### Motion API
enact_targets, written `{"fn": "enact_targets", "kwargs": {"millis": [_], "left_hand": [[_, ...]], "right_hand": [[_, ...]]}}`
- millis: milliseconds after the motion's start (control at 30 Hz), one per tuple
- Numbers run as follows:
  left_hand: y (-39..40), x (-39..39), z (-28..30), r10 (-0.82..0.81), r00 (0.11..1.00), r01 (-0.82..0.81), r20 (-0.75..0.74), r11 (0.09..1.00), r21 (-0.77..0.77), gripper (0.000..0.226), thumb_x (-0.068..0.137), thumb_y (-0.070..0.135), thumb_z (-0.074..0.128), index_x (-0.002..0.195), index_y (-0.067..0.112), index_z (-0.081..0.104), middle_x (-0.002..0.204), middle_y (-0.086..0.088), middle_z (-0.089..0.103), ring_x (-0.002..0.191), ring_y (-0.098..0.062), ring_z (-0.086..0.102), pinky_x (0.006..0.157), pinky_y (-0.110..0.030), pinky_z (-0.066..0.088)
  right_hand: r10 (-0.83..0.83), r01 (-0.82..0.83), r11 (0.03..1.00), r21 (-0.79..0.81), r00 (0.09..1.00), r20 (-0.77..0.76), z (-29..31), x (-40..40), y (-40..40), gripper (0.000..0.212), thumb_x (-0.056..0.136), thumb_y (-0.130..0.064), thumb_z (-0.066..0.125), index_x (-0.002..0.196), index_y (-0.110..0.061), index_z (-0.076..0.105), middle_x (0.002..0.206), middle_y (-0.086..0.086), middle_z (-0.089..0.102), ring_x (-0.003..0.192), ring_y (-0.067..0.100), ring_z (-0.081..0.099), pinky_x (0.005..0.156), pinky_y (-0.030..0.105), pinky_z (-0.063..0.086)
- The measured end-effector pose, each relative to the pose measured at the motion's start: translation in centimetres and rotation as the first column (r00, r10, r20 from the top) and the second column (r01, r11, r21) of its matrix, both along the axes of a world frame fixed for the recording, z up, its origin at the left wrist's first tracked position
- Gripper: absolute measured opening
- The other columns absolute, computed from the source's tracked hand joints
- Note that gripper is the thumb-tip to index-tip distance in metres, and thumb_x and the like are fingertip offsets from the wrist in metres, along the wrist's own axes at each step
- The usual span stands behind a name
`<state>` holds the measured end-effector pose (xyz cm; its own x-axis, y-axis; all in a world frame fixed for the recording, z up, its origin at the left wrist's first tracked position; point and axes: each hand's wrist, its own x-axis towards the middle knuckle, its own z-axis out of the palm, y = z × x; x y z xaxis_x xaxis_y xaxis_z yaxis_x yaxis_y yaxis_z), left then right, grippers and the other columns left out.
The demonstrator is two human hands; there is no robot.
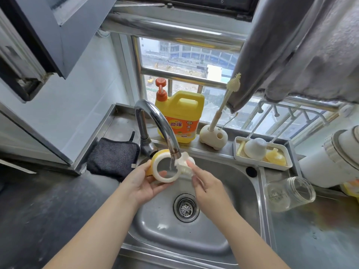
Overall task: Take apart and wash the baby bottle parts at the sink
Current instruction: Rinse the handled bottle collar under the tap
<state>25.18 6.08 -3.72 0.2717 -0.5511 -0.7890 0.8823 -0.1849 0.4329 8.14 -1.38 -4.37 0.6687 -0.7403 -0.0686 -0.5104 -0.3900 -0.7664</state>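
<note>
My left hand (142, 183) grips a white and yellow bottle collar ring (161, 167) under the faucet spout (175, 152), where a thin stream of water runs. My right hand (207, 188) holds a small white brush (184, 164) against the ring's right side. Both hands are over the steel sink (229, 191). The clear glass bottle body (289, 194) lies on its side on the counter to the right. A white cap (254, 148) and a yellow nipple (275, 157) sit in a white tray (238, 150) behind the sink.
A yellow detergent jug (180, 117) with an orange pump stands on the ledge behind the faucet. Next to it is a cream brush holder (213, 136) with a tall brush. A dark cloth (112, 158) lies at the left. The drain strainer (185, 207) sits mid-sink.
</note>
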Motion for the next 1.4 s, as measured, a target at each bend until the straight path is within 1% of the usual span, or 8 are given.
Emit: {"fn": "enact_targets", "kwargs": {"millis": [167,400,600,733,867,967,1167,1400], "left_hand": [[0.0,-0.6,-0.4,-0.044,0.998,0.043,0.036,0.999,0.017,0.015,0.091,0.02,0.06,0.098,0.006,0.061,0.088,-0.018,0.06,0.08,-0.032,0.063,0.056,-0.052,0.056],[-1.2,-1.1,0.0,-0.119,0.969,0.099,0.217,0.99,0.103,0.021,0.09,0.025,0.063,0.097,0.006,0.063,0.072,-0.014,0.066,0.067,-0.025,0.065,0.06,-0.039,0.059],[-1.3,-1.2,-0.8,-0.306,0.866,0.247,0.395,0.949,0.195,0.034,0.089,0.043,0.06,0.09,0.01,0.067,0.077,-0.007,0.069,0.07,-0.021,0.063,0.073,-0.033,0.051],[-0.8,-1.0,-0.2,-0.427,0.776,0.428,0.465,0.897,0.11,0.024,0.096,0.024,0.055,0.101,0.005,0.069,0.103,-0.016,0.071,0.097,-0.028,0.064,0.096,-0.041,0.045],[0.0,-1.5,-0.4,-0.388,0.786,0.443,0.481,0.897,0.0,0.026,0.088,-0.009,0.054,0.112,-0.001,0.061,0.106,-0.02,0.065,0.093,-0.024,0.063,0.081,-0.034,0.052],[-0.2,-1.5,-0.3,-0.353,0.796,0.411,0.491,0.911,-0.012,0.025,0.091,-0.005,0.051,0.114,0.0,0.062,0.106,-0.021,0.067,0.089,-0.022,0.066,0.071,-0.027,0.056],[-0.3,-1.6,-0.1,-0.319,0.829,0.374,0.46,0.927,-0.03,0.022,0.092,0.001,0.05,0.1,0.004,0.071,0.099,-0.019,0.071,0.085,-0.026,0.066,0.086,-0.038,0.051],[-0.7,-1.0,0.4,-0.248,0.887,0.308,0.39,0.946,-0.098,0.026,0.088,-0.009,0.046,0.098,0.001,0.068,0.087,-0.015,0.072,0.07,-0.022,0.067,0.062,-0.031,0.057]], "right_hand": [[-0.035,0.037,0.999,0.015,0.997,-0.071,-0.3,-0.4,-0.3,0.05,0.099,-0.025,0.04,0.132,-0.062,0.033,0.1,-0.003,0.061,0.093,0.017,0.056,0.082,0.041,0.048],[0.09,-0.173,0.956,-0.236,0.942,-0.323,1.8,1.0,1.4,0.053,0.1,-0.027,0.035,0.142,-0.056,0.02,0.102,-0.006,0.047,0.095,0.021,0.056,0.066,0.03,0.035],[0.017,-0.075,0.985,-0.154,0.937,-0.348,1.1,1.7,-0.7,0.05,0.1,-0.027,0.033,0.141,-0.054,0.025,0.089,-0.007,0.039,0.092,0.026,0.056,0.068,0.032,0.039],[0.036,-0.065,0.994,-0.088,0.953,-0.301,0.3,1.4,0.2,0.049,0.1,-0.026,0.033,0.142,-0.051,0.027,0.094,-0.002,0.049,0.092,0.025,0.055,0.07,0.034,0.043],[-0.014,0.003,0.999,-0.047,0.969,-0.247,-0.1,1.6,-0.6,0.048,0.101,-0.024,0.034,0.141,-0.049,0.031,0.104,0.002,0.057,0.098,0.025,0.055,0.079,0.038,0.047],[0.024,-0.041,0.997,-0.066,0.973,-0.229,0.4,1.5,0.2,0.05,0.1,-0.023,0.034,0.142,-0.05,0.028,0.099,-0.002,0.053,0.095,0.025,0.055,0.076,0.037,0.046],[0.034,-0.083,0.987,-0.141,0.947,-0.319,0.8,1.0,1.1,0.052,0.1,-0.024,0.033,0.143,-0.052,0.023,0.095,-0.007,0.044,0.094,0.024,0.055,0.067,0.032,0.038],[0.076,-0.138,0.976,-0.169,0.94,-0.332,1.8,0.8,2.2,0.056,0.1,-0.023,0.034,0.144,-0.053,0.016,0.106,-0.007,0.047,0.094,0.024,0.056,0.069,0.032,0.037]]}}
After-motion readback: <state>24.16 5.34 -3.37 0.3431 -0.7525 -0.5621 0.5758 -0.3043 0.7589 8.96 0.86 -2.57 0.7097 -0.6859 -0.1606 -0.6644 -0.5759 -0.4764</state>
